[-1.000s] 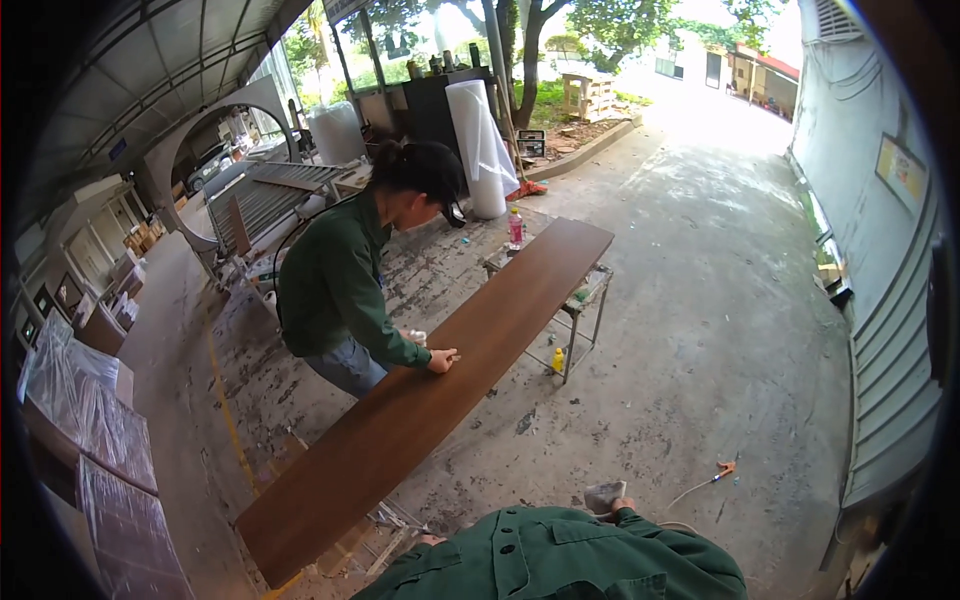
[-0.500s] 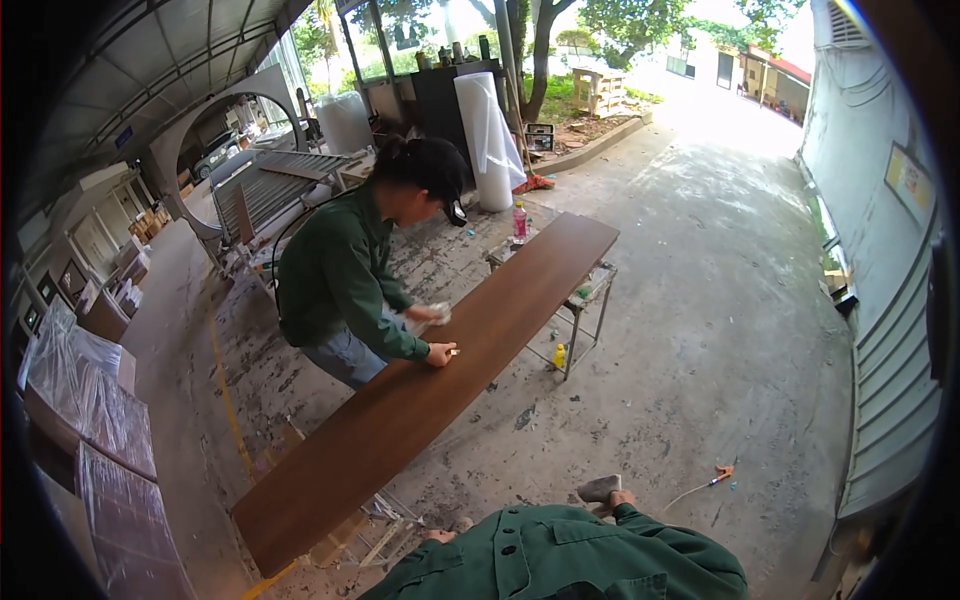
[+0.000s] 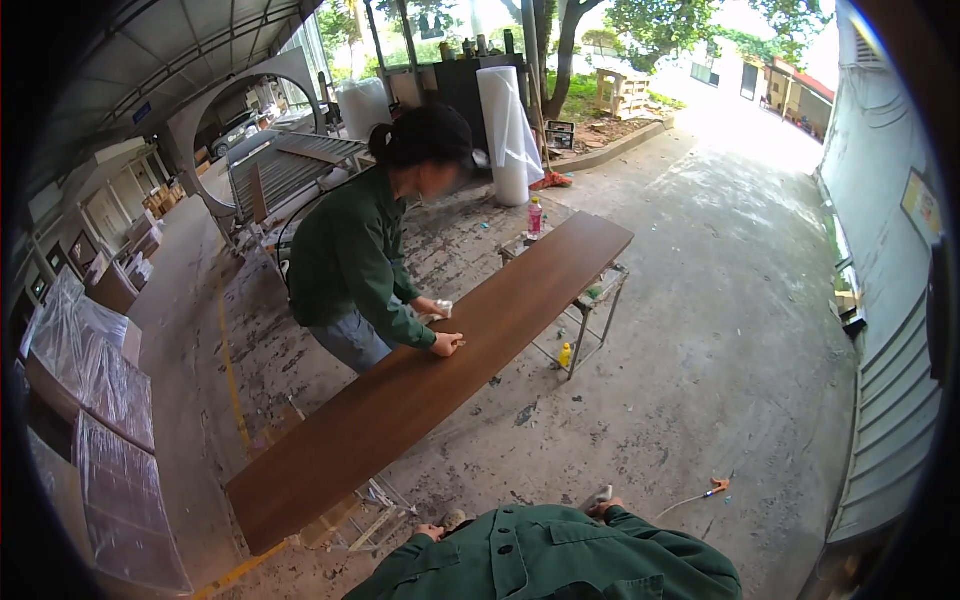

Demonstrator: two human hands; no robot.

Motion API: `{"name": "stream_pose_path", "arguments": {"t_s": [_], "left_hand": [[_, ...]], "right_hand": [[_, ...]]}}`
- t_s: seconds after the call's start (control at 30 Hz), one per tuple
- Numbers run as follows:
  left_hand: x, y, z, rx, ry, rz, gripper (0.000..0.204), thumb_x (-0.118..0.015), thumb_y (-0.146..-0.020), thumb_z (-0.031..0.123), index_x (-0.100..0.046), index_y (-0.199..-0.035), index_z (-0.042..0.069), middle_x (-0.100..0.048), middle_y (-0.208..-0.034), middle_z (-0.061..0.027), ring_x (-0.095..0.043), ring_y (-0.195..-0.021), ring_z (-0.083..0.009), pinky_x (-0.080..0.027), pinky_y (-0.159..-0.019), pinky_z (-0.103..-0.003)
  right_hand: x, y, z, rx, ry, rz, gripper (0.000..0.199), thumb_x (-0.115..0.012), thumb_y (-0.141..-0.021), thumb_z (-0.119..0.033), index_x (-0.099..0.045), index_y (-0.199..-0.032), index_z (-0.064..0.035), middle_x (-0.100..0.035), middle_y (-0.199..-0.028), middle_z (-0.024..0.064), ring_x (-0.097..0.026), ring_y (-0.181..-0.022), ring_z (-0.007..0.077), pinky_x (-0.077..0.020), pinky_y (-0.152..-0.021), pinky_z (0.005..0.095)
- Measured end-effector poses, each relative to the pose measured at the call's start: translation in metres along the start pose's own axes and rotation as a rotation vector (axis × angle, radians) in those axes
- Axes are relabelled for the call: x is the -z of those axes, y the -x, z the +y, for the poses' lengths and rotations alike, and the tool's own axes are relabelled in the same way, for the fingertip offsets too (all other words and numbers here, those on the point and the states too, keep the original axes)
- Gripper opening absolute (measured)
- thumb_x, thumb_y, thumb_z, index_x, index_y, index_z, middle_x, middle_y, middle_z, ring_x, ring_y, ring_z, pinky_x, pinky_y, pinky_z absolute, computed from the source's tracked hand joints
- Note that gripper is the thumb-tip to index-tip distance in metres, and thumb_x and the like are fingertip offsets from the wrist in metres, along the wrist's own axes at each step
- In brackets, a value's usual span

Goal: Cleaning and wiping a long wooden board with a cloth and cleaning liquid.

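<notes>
**A:** Two people in shot, and you're the one at the bottom edge in the green work jacket [image 3: 545, 560]. Your own hands barely show. Your left hand [image 3: 430, 531] is a small patch by the jacket's shoulder, and your right hand [image 3: 604, 507] pokes out on the other side, touching a small grey thing [image 3: 596, 496] that's too tiny to make out. Can't tell how open either hand is, or whether the right one really has hold of it.

**B:** And where's the long brown board [image 3: 430, 375]?

**A:** Lying flat across metal stands [image 3: 585, 325], running from near your left side up toward the far right. It's well apart from your hands. The co-worker [image 3: 350, 265], also in green, leans over it from the far side. One of their hands [image 3: 447, 345] is pressed flat on the top face, the other [image 3: 437, 309] grips a pale cloth just above it.

**B:** Anything else around you?

**A:** Small yellow bottle [image 3: 565, 354] on the concrete under the far stand, a pink bottle [image 3: 535, 216] past the board's far end, a white wrapped roll [image 3: 506, 130] behind that, and an orange-handled tool [image 3: 714, 489] on the floor to your right.
</notes>
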State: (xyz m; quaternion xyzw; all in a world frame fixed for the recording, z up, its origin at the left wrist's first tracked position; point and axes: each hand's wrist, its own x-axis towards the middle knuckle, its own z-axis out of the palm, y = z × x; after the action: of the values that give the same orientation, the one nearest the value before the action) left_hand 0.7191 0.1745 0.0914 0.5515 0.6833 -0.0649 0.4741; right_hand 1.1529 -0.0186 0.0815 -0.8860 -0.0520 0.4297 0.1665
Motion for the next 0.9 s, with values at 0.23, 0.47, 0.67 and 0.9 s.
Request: {"name": "stream_pose_path", "arguments": {"t_s": [0.23,0.47,0.67,0.9], "left_hand": [[-0.023,-0.030,-0.044,0.040,0.029,0.004,0.030,-0.064,-0.064,0.034,-0.060,-0.070,0.005,-0.061,-0.071,-0.0098,-0.058,-0.066,-0.0201,-0.046,-0.066,-0.032],[0.004,0.054,0.051,0.094,-0.018,0.073,0.037,-0.052,-0.075,0.041,-0.063,-0.077,0.006,-0.060,-0.064,-0.0089,-0.057,-0.064,-0.0188,-0.045,-0.062,-0.033],[-0.002,0.023,-0.004,0.031,0.098,0.150,0.042,-0.041,-0.082,0.041,-0.063,-0.081,0.005,-0.060,-0.062,-0.0076,-0.058,-0.064,-0.0204,-0.045,-0.064,-0.034],[-0.008,0.003,-0.015,0.011,0.099,0.194,0.040,-0.040,-0.081,0.039,-0.062,-0.081,0.005,-0.061,-0.063,-0.0079,-0.058,-0.066,-0.0219,-0.045,-0.067,-0.033]], "right_hand": [[0.020,0.020,-0.018,0.042,-0.030,0.314,0.047,-0.065,-0.058,-0.032,-0.059,-0.090,0.0010,-0.059,-0.089,0.0182,-0.057,-0.085,0.0314,-0.0452,-0.073,0.0352],[0.025,0.035,-0.015,0.265,-0.086,0.043,0.048,-0.073,-0.051,-0.028,-0.060,-0.089,-0.0008,-0.061,-0.082,0.0136,-0.059,-0.078,0.0257,-0.0462,-0.068,0.0350],[0.005,0.008,-0.020,0.173,0.184,0.015,0.045,-0.074,-0.051,-0.024,-0.061,-0.086,-0.0001,-0.062,-0.082,0.0118,-0.060,-0.077,0.0243,-0.0464,-0.067,0.0344],[-0.007,-0.018,0.005,0.039,0.103,0.023,0.044,-0.075,-0.052,-0.024,-0.062,-0.087,-0.0014,-0.062,-0.084,0.0110,-0.060,-0.077,0.0224,-0.0464,-0.068,0.0333]]}}
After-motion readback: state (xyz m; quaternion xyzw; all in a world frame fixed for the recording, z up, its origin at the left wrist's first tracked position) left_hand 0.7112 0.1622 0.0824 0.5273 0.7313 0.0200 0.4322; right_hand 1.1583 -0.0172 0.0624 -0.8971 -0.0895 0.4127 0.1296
